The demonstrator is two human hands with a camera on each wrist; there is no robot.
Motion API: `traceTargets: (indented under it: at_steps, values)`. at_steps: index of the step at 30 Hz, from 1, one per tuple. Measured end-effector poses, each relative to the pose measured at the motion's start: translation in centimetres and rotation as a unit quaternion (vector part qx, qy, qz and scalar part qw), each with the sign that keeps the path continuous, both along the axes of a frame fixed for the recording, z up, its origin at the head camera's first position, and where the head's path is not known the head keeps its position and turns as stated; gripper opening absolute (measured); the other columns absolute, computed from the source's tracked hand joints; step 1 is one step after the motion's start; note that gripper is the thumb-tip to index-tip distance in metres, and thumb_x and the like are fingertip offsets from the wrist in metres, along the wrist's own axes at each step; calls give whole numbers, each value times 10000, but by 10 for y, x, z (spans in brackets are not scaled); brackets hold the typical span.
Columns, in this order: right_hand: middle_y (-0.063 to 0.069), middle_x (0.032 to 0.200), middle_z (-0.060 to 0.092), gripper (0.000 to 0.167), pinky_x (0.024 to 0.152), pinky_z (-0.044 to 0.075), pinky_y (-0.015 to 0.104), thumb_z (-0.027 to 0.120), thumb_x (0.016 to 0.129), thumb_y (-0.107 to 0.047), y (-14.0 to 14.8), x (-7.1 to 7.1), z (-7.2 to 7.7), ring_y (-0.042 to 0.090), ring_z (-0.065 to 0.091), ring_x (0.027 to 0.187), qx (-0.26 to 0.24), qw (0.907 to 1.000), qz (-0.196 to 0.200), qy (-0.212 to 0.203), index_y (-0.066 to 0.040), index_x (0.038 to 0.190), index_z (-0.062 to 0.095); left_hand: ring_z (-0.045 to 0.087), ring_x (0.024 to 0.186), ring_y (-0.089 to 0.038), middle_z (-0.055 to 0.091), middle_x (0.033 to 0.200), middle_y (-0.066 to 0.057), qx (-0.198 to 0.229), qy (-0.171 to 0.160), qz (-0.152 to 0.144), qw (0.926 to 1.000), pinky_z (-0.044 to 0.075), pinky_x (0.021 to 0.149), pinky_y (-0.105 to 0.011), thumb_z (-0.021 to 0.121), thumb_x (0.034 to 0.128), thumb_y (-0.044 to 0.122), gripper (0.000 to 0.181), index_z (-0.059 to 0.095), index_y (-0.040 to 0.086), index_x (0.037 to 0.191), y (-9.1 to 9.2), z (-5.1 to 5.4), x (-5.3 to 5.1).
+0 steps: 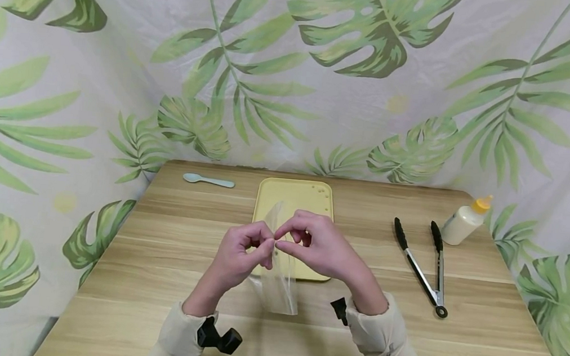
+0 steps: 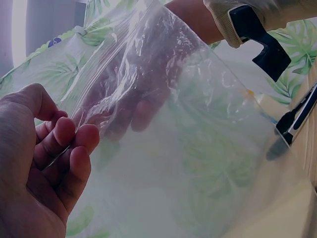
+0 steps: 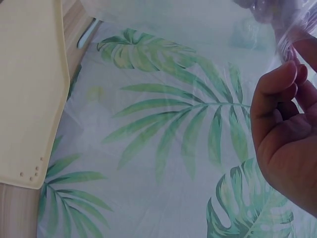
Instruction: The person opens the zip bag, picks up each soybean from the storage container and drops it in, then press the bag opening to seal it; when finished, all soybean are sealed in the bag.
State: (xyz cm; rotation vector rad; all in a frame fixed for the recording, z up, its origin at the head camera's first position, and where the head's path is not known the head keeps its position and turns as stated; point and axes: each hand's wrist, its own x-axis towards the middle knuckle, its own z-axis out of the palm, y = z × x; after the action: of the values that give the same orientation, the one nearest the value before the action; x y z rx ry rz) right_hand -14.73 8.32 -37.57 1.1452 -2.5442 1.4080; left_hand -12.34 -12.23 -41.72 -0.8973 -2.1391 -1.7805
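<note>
A clear plastic zip bag (image 1: 278, 285) hangs between my two hands, above the near part of a yellow cutting board (image 1: 296, 196). My left hand (image 1: 241, 253) pinches the bag's ridged top edge between thumb and fingers. Close against it, my right hand (image 1: 316, 243) pinches the same edge, fingertips almost touching the left ones. In the left wrist view the bag (image 2: 188, 129) spreads out as a see-through sheet, and the right hand shows blurred behind it. Nothing can be made out inside the bag.
A pale blue spoon (image 1: 208, 180) lies at the back left of the wooden table (image 1: 154, 279). On the right are spread black-tipped tongs (image 1: 421, 272) and a white bottle with an orange cap (image 1: 464, 221). A leaf-patterned cloth (image 1: 346, 115) hangs behind the table.
</note>
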Motion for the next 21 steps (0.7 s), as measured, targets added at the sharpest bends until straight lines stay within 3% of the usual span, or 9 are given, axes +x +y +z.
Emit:
traceTargets:
  at_steps: [8, 12, 17, 21]
  values:
    - [-53, 753, 491, 81, 592, 387, 188, 787, 913, -126, 3, 0, 1, 97, 455, 675, -130, 9999, 68, -45, -139, 992, 780, 641, 518, -115, 597, 551, -51, -42, 29, 23, 10000, 507, 504, -253, 573, 951, -60, 213, 608, 54, 774, 0, -1, 1]
    - [-43, 769, 487, 99, 607, 402, 184, 778, 921, -119, 8, 0, 3, 110, 465, 712, -261, 9993, 104, -265, -149, 1015, 776, 639, 517, -111, 589, 552, -59, -37, 26, 22, 10000, 511, 507, -260, 564, 949, -58, 229, 592, 75, 764, 1, -2, 1]
    - [-5, 785, 491, 110, 603, 446, 189, 753, 932, -89, 17, -7, 6, 124, 479, 745, -703, 9961, -32, -528, -98, 1040, 769, 638, 512, -100, 586, 549, -54, -45, -18, 71, 10000, 514, 503, -257, 565, 937, -63, 236, 589, 87, 757, 1, -1, 2]
    - [36, 775, 489, 142, 543, 428, 186, 729, 938, -53, 27, -18, 7, 98, 465, 655, -1189, 9893, -330, -780, -18, 1073, 752, 641, 506, -104, 578, 542, -64, -15, -37, 53, 10000, 522, 501, -257, 568, 937, -71, 235, 587, 77, 754, 1, -1, 2]
